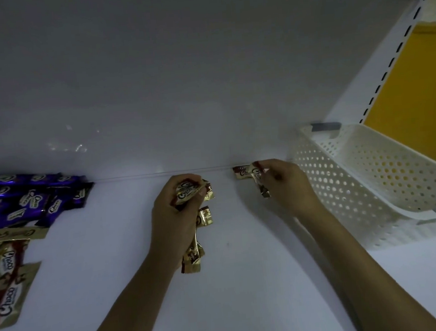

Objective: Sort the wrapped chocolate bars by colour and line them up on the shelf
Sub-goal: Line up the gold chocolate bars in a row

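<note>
Gold "Choco" bars in both hands above a white shelf (247, 280)
The left hand (175, 218) grips a bunch of gold bars (188, 195). The right hand (285, 183) pinches one gold bar (254, 174) at the shelf's back edge. Purple "Choco" bars (31, 198) and loose gold bars (9, 275) lie far left, and a perforated white basket (356, 180) stands right before a yellow wall (414, 84).

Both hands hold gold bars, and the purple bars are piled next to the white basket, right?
Not quite. In the head view the purple bars lie at the far left of the shelf, well away from the white basket on the right. The left hand and right hand do hold gold bars.
</note>
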Demonstrator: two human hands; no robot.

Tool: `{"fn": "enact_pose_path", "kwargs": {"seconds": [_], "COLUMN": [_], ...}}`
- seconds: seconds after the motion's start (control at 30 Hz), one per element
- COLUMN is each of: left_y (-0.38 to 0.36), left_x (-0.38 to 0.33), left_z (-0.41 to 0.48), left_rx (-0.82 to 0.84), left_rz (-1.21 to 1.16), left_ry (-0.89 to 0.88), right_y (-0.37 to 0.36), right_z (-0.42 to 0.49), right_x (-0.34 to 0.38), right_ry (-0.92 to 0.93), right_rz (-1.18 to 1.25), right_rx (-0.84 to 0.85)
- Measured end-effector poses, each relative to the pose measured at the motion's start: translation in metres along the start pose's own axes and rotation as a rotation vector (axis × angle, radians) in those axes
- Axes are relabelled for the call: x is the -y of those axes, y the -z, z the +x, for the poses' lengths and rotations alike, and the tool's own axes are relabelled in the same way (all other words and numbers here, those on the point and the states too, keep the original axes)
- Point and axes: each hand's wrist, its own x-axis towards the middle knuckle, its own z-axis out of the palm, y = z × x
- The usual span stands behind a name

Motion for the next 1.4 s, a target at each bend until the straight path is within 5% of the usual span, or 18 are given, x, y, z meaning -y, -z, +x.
{"fn": "enact_pose_path", "kwargs": {"seconds": [0.1, 0.5, 0.6, 0.7, 0.77, 1.1, 1.4], "left_y": [0.001, 0.001, 0.000, 0.000, 0.000, 0.001, 0.001], "left_x": [0.002, 0.002, -0.001, -0.004, -0.005, 0.000, 0.003], "left_z": [0.001, 0.003, 0.003, 0.001, 0.000, 0.000, 0.002], "left_rx": [-0.006, 0.007, 0.015, 0.031, 0.057, 0.069, 0.009], "left_rz": [0.011, 0.011, -0.020, -0.074, -0.085, -0.045, -0.064], "left_ry": [0.003, 0.006, 0.013, 0.003, -0.027, -0.019, 0.031], "right_y": [-0.003, -0.021, -0.025, -0.027, -0.032, -0.036, -0.016], "right_z": [0.004, 0.044, 0.026, -0.012, -0.028, -0.032, -0.019], "right_x": [-0.012, -0.029, -0.016, 0.020, 0.029, 0.031, 0.022], "right_ry": [0.046, 0.318, 0.285, 0.018, -0.045, -0.036, -0.255], "right_rz": [-0.503, -0.803, -0.593, 0.110, 0.355, 0.517, 0.517], "right_rx": [0.053, -0.051, -0.086, 0.218, 0.345, 0.228, 0.107]}}
